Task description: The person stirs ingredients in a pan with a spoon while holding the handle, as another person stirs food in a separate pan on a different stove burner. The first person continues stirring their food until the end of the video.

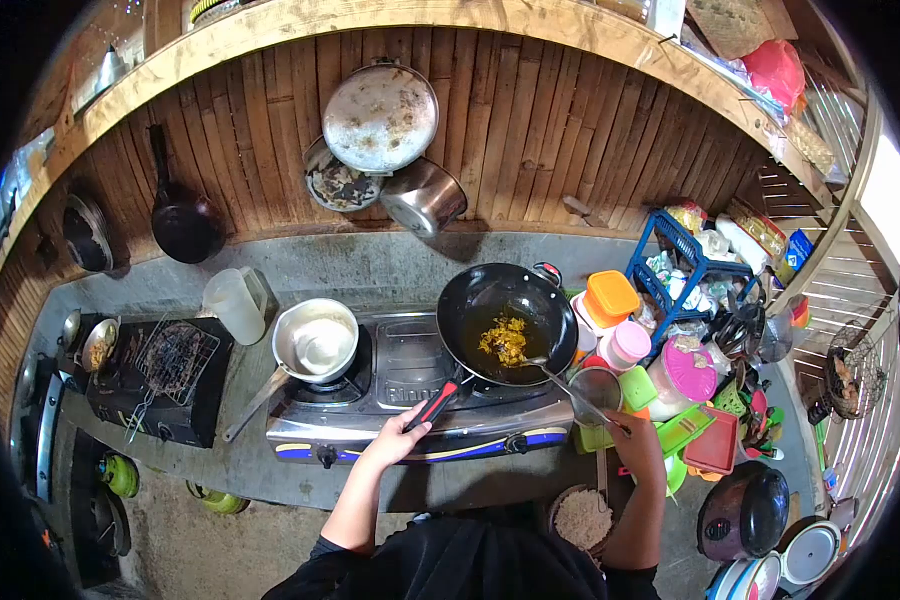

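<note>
My left hand (408,438) is closed round the red and black handle of a dark wok (460,330), which sits over the right burner of a two-burner gas stove (403,350). Yellow-brown food (506,340) lies in oil at the bottom of the wok. Held in my right hand (637,440) is a long metal spatula (582,398); its head dips into the wok at the food's right edge, and its exact shape is hard to make out. On the left burner stands a light saucepan (315,340) with a long handle.
A black grill stove with a wire rack (177,360) and a plastic jug (236,305) are at the left. Plastic containers (612,298), a blue rack (685,260) and a rice cooker (742,510) crowd the right. A bowl of pale grains (582,518) is below my right forearm.
</note>
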### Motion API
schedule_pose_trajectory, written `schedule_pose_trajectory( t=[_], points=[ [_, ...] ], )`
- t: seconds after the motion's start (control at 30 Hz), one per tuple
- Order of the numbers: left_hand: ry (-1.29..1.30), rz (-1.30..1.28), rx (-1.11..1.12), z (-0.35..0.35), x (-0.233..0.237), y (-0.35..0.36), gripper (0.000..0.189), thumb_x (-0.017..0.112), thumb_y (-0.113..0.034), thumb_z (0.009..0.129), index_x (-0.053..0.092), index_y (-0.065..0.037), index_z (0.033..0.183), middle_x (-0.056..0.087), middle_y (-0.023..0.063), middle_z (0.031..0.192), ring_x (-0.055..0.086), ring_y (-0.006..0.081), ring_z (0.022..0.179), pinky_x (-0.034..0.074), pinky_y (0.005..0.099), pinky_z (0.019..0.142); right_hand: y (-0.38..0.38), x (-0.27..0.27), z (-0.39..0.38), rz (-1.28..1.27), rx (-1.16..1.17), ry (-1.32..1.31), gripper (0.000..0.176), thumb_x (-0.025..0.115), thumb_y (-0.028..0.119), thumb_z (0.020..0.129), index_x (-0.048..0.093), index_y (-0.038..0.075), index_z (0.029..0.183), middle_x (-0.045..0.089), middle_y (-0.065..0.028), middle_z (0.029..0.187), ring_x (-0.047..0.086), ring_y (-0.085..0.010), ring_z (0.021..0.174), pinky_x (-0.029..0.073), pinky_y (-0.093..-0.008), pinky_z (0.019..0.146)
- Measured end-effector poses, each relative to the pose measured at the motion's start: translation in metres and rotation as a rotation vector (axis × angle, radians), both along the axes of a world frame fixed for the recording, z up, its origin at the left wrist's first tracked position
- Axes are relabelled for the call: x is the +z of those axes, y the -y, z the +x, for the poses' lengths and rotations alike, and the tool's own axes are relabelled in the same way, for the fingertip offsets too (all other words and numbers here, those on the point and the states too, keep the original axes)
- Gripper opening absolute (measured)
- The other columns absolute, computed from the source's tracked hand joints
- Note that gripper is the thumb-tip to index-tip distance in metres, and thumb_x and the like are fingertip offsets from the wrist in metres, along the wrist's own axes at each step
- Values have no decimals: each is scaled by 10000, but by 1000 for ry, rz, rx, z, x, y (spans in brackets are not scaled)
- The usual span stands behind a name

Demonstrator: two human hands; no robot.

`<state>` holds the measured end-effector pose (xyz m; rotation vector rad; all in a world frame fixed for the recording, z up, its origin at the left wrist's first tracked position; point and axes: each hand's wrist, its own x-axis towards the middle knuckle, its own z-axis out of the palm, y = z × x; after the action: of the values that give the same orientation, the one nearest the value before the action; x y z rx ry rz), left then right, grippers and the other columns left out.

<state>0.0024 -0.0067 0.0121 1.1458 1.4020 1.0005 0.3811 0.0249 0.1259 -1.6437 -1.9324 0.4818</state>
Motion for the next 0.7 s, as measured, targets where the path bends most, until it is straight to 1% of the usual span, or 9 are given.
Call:
schedule_pose_trajectory(
  t=[0.1,0.17,0.23,0.3,0.4,0.5,0.53,0.6,0.7],
  points=[
    [33,10,-1,0,-5,-1,485,598,-155,869,444,-39,1314,532,103,1242,456,150,1151,294,256,1003,3,6,3,-31,-44,-5,218,604,137,815,664,43,1003,657,-168,947,637,-304,893,481,-343,791],
    [34,52,-12,-3,-17,-4,485,598,-154,870,443,-39,1314,534,101,1240,456,147,1148,294,255,1002,-2,-3,6,-18,-27,5,218,606,136,813,663,47,1003,656,-171,944,638,-305,884,482,-351,779],
    [35,90,-24,-1,-6,-1,485,597,-153,870,442,-38,1315,536,98,1237,457,145,1145,295,254,1001,-6,-10,2,-9,-12,16,218,608,136,811,663,51,1004,654,-174,940,639,-306,875,483,-359,767],
    [-4,3,-8,2,7,2,482,595,-155,872,442,-40,1314,538,92,1236,458,146,1146,298,257,1002,-10,-14,-6,-82,-30,-30,232,598,131,816,643,57,1030,646,-187,930,630,-334,870,483,-377,744],
    [-13,-5,-5,1,4,1,476,594,-152,873,447,-43,1312,537,87,1240,459,146,1147,300,261,1003,-26,-46,-12,7,31,-65,238,567,122,833,618,66,1058,638,-199,925,613,-366,878,480,-397,738],
    [-1,4,-8,1,5,1,474,594,-148,872,448,-47,1312,538,88,1241,457,145,1151,300,262,1005,-38,-60,-22,-35,18,-39,240,540,112,846,604,62,1071,633,-209,922,602,-387,884,476,-420,752],
    [-1,4,-8,1,5,1,474,594,-148,872,448,-47,1312,538,88,1241,457,145,1151,300,262,1005,-43,-62,-27,-35,18,-39,240,540,112,846,604,62,1071,633,-209,922,602,-387,884,476,-420,752],
    [-2,31,-11,1,5,1,479,596,-145,871,444,-51,1316,538,89,1240,457,142,1151,300,259,1003,-51,-64,-35,56,78,-82,243,529,110,859,598,32,1079,636,-197,964,614,-338,919,466,-368,807],
    [9,19,-12,1,2,1,482,595,-145,871,441,-51,1318,538,94,1240,460,143,1147,301,255,1000,-62,-62,-43,59,74,-142,251,526,136,862,607,39,1079,627,-213,970,603,-356,933,463,-375,812]
  ],
)
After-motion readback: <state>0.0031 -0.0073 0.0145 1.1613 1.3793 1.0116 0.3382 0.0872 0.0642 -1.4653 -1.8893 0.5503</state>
